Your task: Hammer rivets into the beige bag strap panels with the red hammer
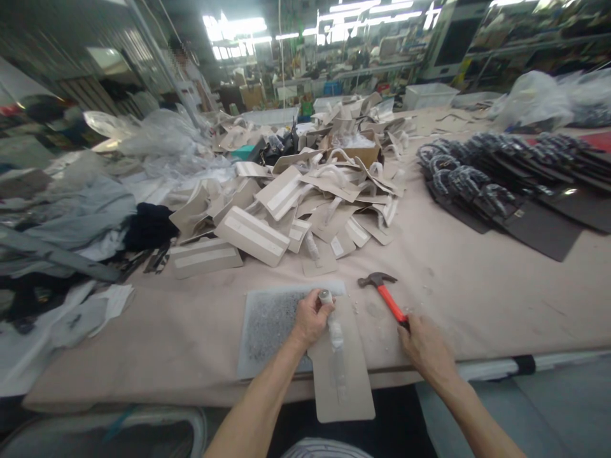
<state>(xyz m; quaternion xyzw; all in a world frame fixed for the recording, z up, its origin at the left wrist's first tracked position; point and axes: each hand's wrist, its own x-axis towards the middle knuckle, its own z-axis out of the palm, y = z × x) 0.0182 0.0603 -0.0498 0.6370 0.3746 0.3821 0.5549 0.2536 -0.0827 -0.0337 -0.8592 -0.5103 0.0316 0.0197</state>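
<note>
My left hand (312, 316) is closed around a short metal cylinder (325, 295), perhaps a punch or setting tool, held upright. It stands over the upper part of a beige panel (344, 375) with a plastic-wrapped strap (337, 337) along its middle. That panel lies partly on a speckled grey board (272, 327) and juts past the table's front edge. To the right, my right hand (427, 346) grips the end of a claw hammer (392, 302) with an orange-red handle. The hammer's dark head is down at the tabletop; whether it touches the cloth I cannot tell.
A heap of beige panels with straps (286, 210) fills the table's middle. Dark panels with plastic-wrapped handles (520, 203) lie in rows at right. Clear plastic bags (162, 140) and dark cloth (149, 228) crowd the left. A cardboard box (365, 152) stands behind the heap.
</note>
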